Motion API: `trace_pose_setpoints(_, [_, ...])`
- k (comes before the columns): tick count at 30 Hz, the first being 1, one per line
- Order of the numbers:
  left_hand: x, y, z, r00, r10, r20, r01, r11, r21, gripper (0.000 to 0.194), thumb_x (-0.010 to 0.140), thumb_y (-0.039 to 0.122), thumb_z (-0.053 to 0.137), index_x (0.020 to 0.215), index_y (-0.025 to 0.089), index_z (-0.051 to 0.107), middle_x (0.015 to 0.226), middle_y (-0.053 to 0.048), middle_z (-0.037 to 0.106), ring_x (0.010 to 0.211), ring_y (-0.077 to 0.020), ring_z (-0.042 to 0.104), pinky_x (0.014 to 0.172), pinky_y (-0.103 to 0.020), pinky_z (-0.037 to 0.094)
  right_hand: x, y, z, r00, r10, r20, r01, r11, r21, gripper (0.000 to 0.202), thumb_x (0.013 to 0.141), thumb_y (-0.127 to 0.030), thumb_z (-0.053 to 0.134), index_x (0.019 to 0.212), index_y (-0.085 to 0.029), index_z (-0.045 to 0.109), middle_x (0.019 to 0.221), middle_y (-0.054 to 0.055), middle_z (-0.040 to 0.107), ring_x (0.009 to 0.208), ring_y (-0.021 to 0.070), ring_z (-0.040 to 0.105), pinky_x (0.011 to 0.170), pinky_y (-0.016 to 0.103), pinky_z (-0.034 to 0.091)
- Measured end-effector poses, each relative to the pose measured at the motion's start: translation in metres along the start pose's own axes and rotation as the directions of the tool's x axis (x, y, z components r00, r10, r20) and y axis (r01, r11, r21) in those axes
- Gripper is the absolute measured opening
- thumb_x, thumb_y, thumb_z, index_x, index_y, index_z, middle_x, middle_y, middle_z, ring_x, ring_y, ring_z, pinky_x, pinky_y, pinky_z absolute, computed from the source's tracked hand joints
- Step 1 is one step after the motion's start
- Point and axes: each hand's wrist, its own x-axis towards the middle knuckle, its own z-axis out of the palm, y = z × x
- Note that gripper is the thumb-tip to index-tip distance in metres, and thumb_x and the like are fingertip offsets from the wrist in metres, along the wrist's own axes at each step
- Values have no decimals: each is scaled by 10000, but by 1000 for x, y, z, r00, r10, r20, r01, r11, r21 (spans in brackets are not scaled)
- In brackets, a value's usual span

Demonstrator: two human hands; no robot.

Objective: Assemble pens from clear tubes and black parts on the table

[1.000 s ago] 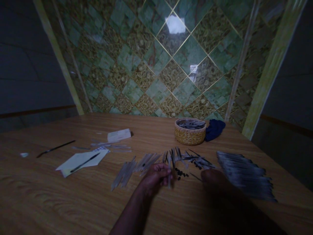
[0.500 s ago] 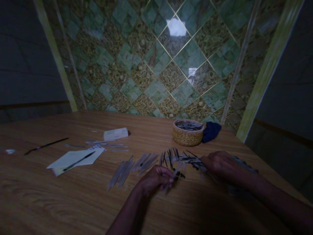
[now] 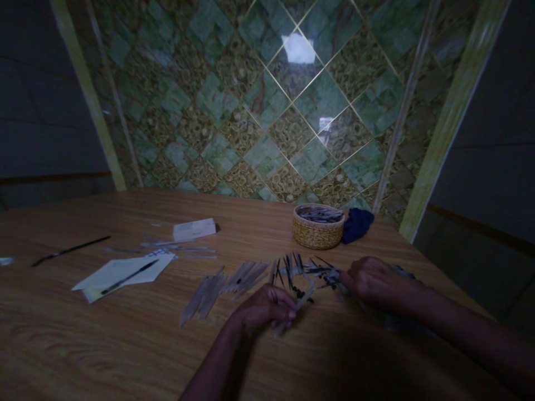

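Indoor room serving as a work area; whether home or workshop cannot be told. The back wall point(image 3: 234, 67) bears glossy green and brown diamond tiles point(image 3: 321, 100) between pale yellowish columns point(image 3: 453, 117), a decorative domestic finish. The wood-grain bench point(image 3: 125, 351), however, carries sorted tubes point(image 3: 213, 292), a filled woven basket point(image 3: 317, 235) and paper point(image 3: 119, 272), consistent with small handwork.

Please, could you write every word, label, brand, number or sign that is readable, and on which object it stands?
No text is readable.
White rectangular box: any print is too faint.
Pale, flat paper sheet: no words legible.
Slim, translucent stick in the left hand: too blurred to tell.
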Motion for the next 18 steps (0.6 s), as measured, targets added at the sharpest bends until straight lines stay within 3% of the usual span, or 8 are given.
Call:
trace_pose_setpoints(7, [0,-2,1,997,-37,60,35,999,41,193,550,276,764,650,115,732,498,-6,634,352,-56,405,367,-196,239,5,-8,-6,994,-113,2,113,993,-32,147,850,-56,478,765,-161,537,609,28,608,534,154,538,496,271,265])
trace_pose_setpoints(12, [1,-3,4,994,-40,102,39,999,12,228,544,297,780,664,110,728,511,-15,646,341,-56,403,354,-196,242,19,-23,-8,969,-238,-71,236,971,-39,150,865,-67,434,781,-157,518,634,40,596,544,157,517,491,282,253])
trace_pose_setpoints(16, [0,2,8,997,-4,76,6,999,-36,223,541,302,785,616,107,708,510,-25,654,343,-63,432,365,-195,291,30,-33,-10,956,-212,-201,216,976,2,168,893,-110,404,787,-163,523,645,28,585,568,166,507,510,291,255])
trace_pose_setpoints(18, [0,3,8,999,30,44,-26,996,-80,235,541,306,794,625,105,707,531,-33,669,351,-64,447,379,-196,317,31,-31,-10,954,-117,-278,138,989,59,176,898,-116,396,811,-166,540,659,27,592,599,169,517,535,292,266])
